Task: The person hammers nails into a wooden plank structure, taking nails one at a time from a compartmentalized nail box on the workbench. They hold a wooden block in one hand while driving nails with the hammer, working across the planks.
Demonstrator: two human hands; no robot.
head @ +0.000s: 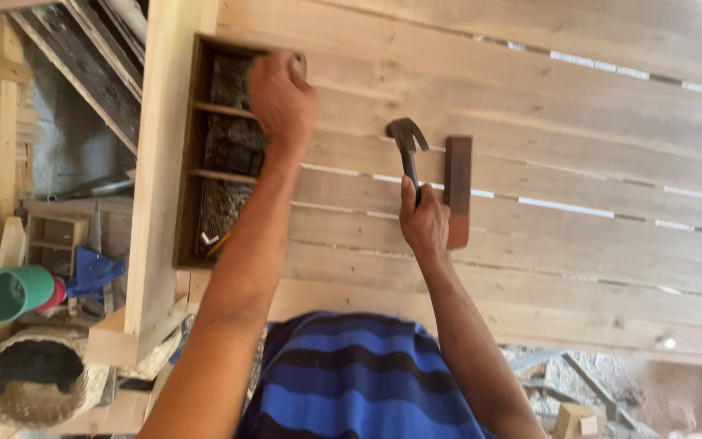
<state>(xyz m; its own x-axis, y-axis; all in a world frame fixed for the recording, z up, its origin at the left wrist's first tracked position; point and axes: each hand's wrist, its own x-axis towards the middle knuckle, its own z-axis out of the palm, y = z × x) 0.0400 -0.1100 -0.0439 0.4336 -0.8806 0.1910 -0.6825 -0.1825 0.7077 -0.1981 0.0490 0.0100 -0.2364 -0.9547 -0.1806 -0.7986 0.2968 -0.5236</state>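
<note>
- Nearest the viewer: the worker's blue and dark striped shirt (351, 382), with both bare arms raised toward a wall of pale horizontal wooden planks (578, 162).
- Right hand (424, 223): its grip is closed around the handle of a dark steel claw hammer (406, 146), held low on the shaft. The hammer head stands upright against the planks, just left of a short reddish-brown wooden block (457, 191) that lies flat on the wall.
- Left hand (280, 97): fingers curled at the upper right corner of a dark wooden compartment box (197, 146) set beside a pale upright post (160, 162). Whether that grip pinches anything small cannot be told; the fingertips are hidden.
- The box has thin cross dividers and holds dark, heaped small hardware, too blurred to identify.
- Judgement on the step: the hammer appears idle while the left hand works at the box, so this reads as a fetch or steadying phase between blows.
- Judgement on what follows: any strike calls for the left hand clear of the hammer's path and the block kept flat against the planks.
- Far left, lower: a green plastic cup (8, 293) and a woven basket (38, 390).
</note>
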